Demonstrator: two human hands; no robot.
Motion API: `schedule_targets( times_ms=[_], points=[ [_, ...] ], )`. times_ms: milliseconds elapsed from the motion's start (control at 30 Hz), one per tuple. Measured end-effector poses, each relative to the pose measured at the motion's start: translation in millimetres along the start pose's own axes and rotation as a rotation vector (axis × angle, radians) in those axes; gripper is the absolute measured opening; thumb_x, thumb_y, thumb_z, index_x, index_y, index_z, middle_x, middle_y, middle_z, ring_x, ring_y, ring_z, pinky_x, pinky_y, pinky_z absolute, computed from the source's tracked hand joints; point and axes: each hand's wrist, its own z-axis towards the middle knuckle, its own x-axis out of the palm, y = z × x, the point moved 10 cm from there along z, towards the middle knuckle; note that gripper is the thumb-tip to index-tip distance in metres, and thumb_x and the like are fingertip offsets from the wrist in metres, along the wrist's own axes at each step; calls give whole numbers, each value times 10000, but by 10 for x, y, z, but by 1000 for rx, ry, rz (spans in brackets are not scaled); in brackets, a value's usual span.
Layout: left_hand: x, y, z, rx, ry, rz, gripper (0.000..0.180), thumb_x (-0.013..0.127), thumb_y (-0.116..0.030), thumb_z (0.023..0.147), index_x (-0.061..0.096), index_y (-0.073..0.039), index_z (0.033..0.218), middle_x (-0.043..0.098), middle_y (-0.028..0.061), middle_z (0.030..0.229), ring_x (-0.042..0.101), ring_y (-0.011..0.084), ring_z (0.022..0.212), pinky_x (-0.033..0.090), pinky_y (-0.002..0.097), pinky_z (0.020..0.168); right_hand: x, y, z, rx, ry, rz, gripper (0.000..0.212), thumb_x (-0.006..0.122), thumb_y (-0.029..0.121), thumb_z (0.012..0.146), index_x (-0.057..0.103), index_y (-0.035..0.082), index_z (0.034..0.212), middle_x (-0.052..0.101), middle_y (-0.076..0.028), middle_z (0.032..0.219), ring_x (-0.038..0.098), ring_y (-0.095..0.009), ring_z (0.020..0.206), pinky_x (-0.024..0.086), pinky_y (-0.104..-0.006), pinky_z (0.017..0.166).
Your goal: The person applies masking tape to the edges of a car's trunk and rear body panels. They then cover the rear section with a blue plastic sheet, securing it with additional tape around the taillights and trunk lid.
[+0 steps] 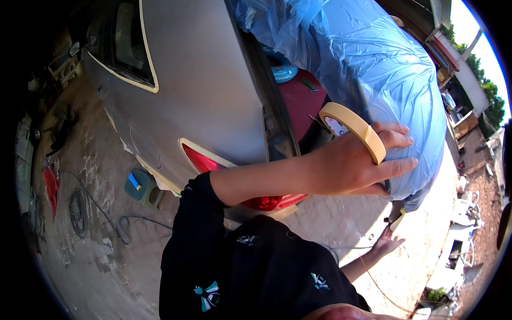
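In head view, extends left hand (352, 169) against blue plastic sheet (394, 69) on gray car (208, 69), with fingers stretched out and tape roll (365, 134) at the knuckles; cannot tell whether gripping or just carrying the roll. Reaches low with right hand (385, 246), near pale strip (397, 222) at the sheet's bottom edge; cannot tell whether pinching it

The ground (120, 266) is paved and stained, with strong sunlight (418, 240) on its right part. Beyond a reddish roof (445, 55), green trees (494, 101) stand against the bright sky (470, 18).
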Motion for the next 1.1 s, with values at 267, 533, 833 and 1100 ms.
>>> schedule_targets(
  times_ms=[267,533,833,1100],
  points=[
    [-80,-76,191,36,-6,14,727,883,-170,631,600,-113,1299,488,128,1348,473,350,1290,437,475,1010,458,928,-1276,-672,-386,-710,720,350,476,1050,221,-83,1485,549,-44,718,472,-139,585,429,-292,573],
    [-79,-101,275,33,-8,70,654,840,-157,686,585,-89,1284,517,169,1332,475,365,1292,429,489,1024,2490,1889,-2482,-1301,194,-299,594,478,291,1009,281,-110,1400,635,-118,756,591,-155,672,484,-244,641],
    [-251,-93,184,3,42,-70,540,751,-116,773,578,-46,1280,480,182,1385,459,402,1320,428,486,1049,3862,1668,-2505,-1159,742,-497,774,388,536,1031,136,-22,1504,548,-267,1353,509,-346,1308,337,-434,1146],
    [-1448,380,-315,-317,-496,-56,662,646,18,780,477,-69,1415,388,190,1391,537,315,1144,506,346,815,3887,1543,-2689,-1105,751,-747,790,439,520,1005,234,-61,1500,609,-196,1304,503,-271,1298,283,-404,1167]
  ],
)
